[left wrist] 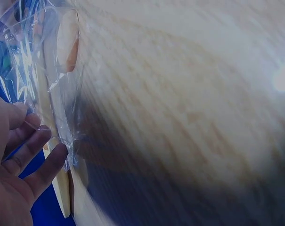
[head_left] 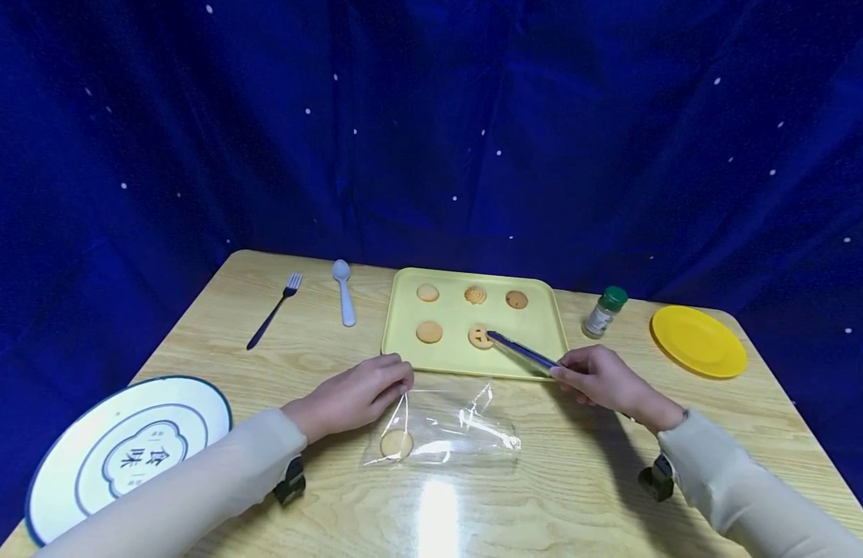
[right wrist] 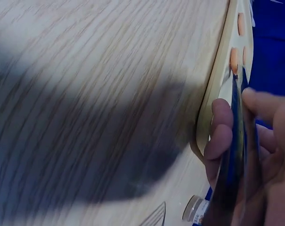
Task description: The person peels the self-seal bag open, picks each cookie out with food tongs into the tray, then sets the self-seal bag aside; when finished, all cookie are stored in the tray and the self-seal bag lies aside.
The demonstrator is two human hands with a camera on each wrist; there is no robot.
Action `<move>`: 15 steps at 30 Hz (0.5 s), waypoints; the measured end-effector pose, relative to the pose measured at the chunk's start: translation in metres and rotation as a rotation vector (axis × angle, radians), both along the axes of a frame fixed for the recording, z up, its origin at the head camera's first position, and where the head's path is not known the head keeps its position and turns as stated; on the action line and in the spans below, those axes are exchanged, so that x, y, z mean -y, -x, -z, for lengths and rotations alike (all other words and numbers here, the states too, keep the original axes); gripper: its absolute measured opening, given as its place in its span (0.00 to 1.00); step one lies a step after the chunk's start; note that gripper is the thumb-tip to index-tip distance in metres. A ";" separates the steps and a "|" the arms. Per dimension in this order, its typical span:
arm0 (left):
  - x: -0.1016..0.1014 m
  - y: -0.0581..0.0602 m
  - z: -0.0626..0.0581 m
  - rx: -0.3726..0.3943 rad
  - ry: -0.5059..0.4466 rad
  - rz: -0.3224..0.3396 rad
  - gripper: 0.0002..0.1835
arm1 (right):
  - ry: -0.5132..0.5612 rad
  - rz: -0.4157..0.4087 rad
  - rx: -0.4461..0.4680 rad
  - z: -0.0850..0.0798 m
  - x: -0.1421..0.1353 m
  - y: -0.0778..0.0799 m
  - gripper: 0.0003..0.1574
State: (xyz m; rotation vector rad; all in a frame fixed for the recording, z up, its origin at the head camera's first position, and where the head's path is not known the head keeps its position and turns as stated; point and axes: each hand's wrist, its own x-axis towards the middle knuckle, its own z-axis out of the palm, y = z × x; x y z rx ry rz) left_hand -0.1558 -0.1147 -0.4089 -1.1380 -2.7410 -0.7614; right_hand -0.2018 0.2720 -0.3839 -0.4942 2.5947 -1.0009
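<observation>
In the head view my right hand (head_left: 602, 380) grips metal tongs (head_left: 525, 353), whose tips are right at a round cookie with cut-out holes (head_left: 479, 337) on the yellow tray (head_left: 473, 367). The right wrist view shows the tongs (right wrist: 238, 146) between thumb and fingers, their ends at the cookie's edge. My left hand (head_left: 358, 394) pinches the edge of a clear plastic bag (head_left: 459, 426) in front of the tray. Inside the bag lies one round plain cookie (head_left: 397, 444). From the left wrist, the film (left wrist: 55, 136) shows between thumb and fingertips.
Several other cookies (head_left: 428, 332) lie on the tray. To its left are a fork (head_left: 274, 311) and a pale spoon (head_left: 344, 294). A green-capped jar (head_left: 604, 312) and a yellow plate (head_left: 699, 341) stand right. A large white plate (head_left: 201, 403) lies beside the left forearm.
</observation>
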 end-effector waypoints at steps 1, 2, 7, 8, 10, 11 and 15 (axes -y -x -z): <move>0.000 0.000 0.000 -0.001 0.001 0.001 0.04 | -0.006 -0.003 0.006 0.000 0.000 0.000 0.19; 0.000 0.001 -0.001 -0.001 -0.001 0.002 0.04 | -0.011 -0.005 0.012 0.000 0.000 -0.001 0.20; 0.001 0.003 -0.005 -0.008 -0.011 -0.003 0.04 | -0.016 -0.006 -0.055 -0.007 -0.004 -0.006 0.20; 0.001 0.004 -0.006 -0.006 -0.011 -0.002 0.04 | -0.012 -0.007 -0.090 -0.009 -0.006 -0.008 0.19; 0.000 0.005 -0.006 -0.002 -0.004 -0.001 0.04 | -0.013 -0.011 -0.151 -0.017 -0.012 -0.013 0.17; 0.000 0.005 -0.006 0.001 -0.001 0.000 0.04 | -0.014 -0.019 -0.182 -0.022 -0.015 -0.016 0.15; 0.000 0.005 -0.005 0.013 -0.003 0.000 0.04 | -0.018 -0.077 -0.252 -0.042 -0.031 -0.032 0.07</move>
